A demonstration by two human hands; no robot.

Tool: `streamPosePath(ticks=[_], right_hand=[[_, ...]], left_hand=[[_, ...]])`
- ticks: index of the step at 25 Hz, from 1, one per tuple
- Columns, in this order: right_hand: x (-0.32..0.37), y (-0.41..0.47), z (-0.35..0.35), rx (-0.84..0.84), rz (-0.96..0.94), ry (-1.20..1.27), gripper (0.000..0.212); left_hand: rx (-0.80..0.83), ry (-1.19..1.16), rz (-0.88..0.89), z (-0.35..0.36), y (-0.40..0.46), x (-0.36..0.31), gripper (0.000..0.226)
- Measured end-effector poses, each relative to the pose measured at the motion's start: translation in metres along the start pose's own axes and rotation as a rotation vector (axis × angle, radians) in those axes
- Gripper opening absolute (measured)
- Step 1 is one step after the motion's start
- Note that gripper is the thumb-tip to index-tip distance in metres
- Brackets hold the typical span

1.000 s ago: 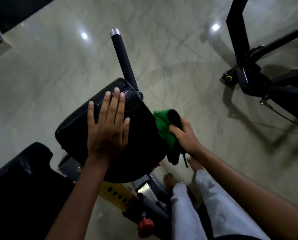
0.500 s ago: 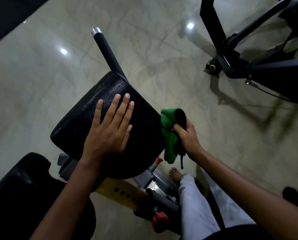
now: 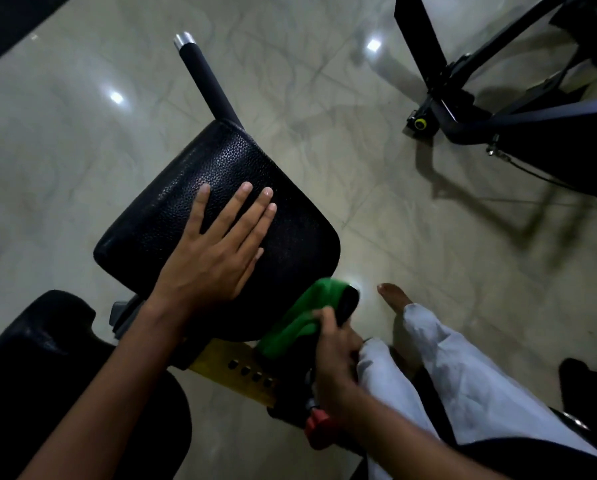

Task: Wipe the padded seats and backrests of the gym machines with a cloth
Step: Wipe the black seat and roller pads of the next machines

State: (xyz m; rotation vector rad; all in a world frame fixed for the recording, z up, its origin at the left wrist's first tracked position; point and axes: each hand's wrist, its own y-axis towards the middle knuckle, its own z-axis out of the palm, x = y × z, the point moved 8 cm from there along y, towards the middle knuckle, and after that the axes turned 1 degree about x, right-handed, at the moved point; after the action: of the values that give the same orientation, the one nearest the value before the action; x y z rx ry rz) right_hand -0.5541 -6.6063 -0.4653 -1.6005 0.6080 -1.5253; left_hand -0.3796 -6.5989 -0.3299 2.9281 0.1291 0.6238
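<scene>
A black textured padded seat fills the middle of the view. My left hand lies flat on its top with straight, spread fingers. My right hand grips a bunched green and black cloth against the seat's near right edge, just under the rim. A second black pad sits at the lower left, partly hidden by my left forearm.
A black foam-covered handle with a silver cap sticks out beyond the seat. Below the seat are a yellow adjustment plate with holes and a red knob. Another machine's black frame stands at the top right on the marble floor. My bare foot is near the seat.
My right hand has carried the cloth from the seat's right side down and toward me to its near edge. My left hand stays flat on the seat.
</scene>
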Motion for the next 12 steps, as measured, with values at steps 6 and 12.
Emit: streamPosePath(ticks=[6, 12], right_hand=[[0.026, 0.027, -0.004, -0.1, -0.039, 0.137, 0.008], [-0.047, -0.03, 0.023, 0.036, 0.199, 0.045, 0.026]], left_hand=[[0.008, -0.03, 0.071, -0.008, -0.022, 0.003, 0.051], [0.018, -0.045, 0.027, -0.008, -0.025, 0.004, 0.052]])
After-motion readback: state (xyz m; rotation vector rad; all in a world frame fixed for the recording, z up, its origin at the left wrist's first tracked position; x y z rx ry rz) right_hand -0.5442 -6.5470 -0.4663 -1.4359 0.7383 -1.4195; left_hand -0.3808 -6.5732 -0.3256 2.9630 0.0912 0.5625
